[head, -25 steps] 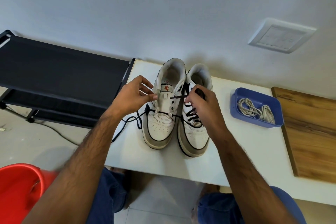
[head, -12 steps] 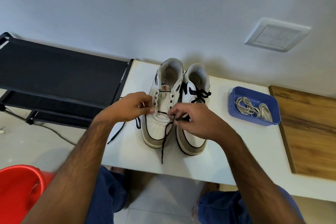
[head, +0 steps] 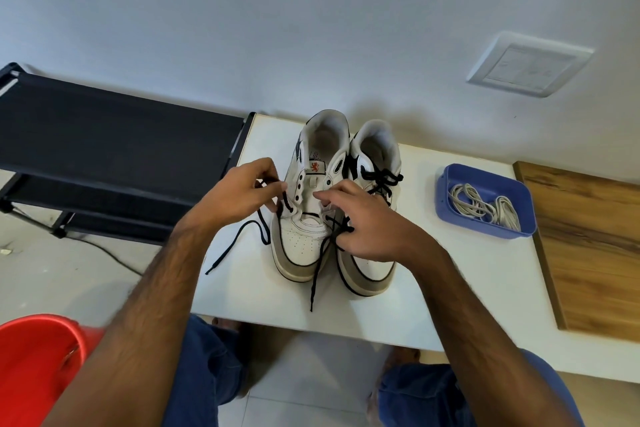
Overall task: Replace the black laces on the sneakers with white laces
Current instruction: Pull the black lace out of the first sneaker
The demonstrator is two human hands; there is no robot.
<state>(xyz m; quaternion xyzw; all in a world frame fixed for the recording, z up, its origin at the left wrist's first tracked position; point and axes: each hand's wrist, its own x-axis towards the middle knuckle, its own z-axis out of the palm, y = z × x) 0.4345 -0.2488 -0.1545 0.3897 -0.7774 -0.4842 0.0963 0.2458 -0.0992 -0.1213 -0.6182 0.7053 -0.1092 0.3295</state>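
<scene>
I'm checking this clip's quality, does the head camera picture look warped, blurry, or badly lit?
Head view: wide-angle warp bends the white table edge; soft even light, faint shadows behind the sneakers; hands and black lace sharp, no glare.

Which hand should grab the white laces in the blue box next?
Probably the right hand: the blue box with the white laces sits on its side. The left hand is farther away, pinching the black lace.

Pale grey wall point(head: 242, 10), white switch plate point(head: 528, 64), black rack point(head: 114, 135), white table point(head: 485, 288), tiled floor point(head: 304, 392), red bucket point(head: 38, 357)
</scene>
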